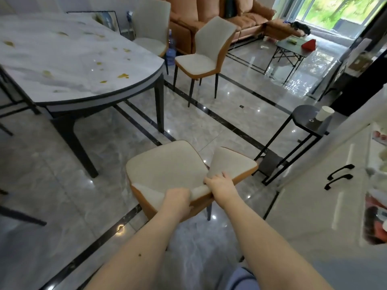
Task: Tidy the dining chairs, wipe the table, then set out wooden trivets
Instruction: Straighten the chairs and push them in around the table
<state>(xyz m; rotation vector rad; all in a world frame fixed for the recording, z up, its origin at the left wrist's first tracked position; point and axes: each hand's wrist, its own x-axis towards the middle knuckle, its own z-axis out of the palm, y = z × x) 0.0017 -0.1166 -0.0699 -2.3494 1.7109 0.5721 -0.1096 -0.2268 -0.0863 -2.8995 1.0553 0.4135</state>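
A dining chair (167,166) with a cream seat and orange shell stands right below me on the tiled floor. My left hand (177,200) and my right hand (219,184) both grip the top edge of its backrest. The marble-look dining table (83,65) is at the upper left, its top dotted with yellow marks. A second matching chair (206,57) stands apart from the table beyond its right end. A third chair (151,28) sits at the table's far end. No trivets or cloth are visible.
An orange sofa (209,9) lines the back. A small black side table (305,122) with a white paper cup (324,113) stands at right, next to white cabinets (326,195). A folding table (291,51) sits by the window. A blue water bottle (171,53) stands behind the chairs.
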